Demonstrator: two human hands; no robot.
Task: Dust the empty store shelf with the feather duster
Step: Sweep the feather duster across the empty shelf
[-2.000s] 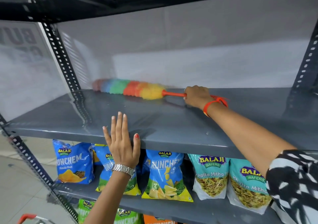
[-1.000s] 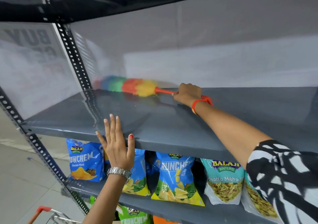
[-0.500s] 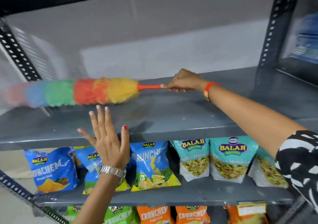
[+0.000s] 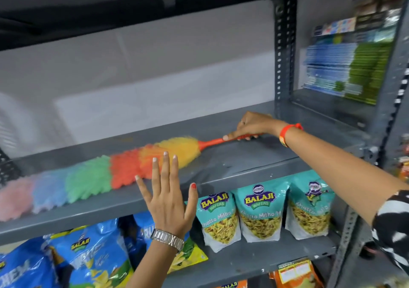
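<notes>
Two hands share the work, one steadying and one sweeping. Farthest left, the duster point(image 4: 99, 172) lies flat along the front of the empty grey shelf point(image 4: 232, 154), its pink tip blurred near the left edge and its yellow end by the handle, so the whole fluffy length drags over the surface at once. Next, the left hand point(image 4: 168, 201) is raised in front of the shelf edge, fingers spread wide and holding nothing; whether the palm touches the lip I cannot tell, but it looks placed for balance while the other arm reaches. Below it sit blue chip bags point(image 4: 84, 256) and teal snack pouches point(image 4: 261, 212) on the lower shelf. Farther right, the right hand point(image 4: 252, 126) is closed around the orange handle point(image 4: 217, 141), knuckles up, low over the shelf, which keeps the head pressed down. A slotted upright point(image 4: 284, 50) marks the bay's right end.

Against two seconds ago, the duster has come forward from the back wall to the front, and the view has swung right, bringing that upright and the neighbouring stocked bay into sight.
</notes>
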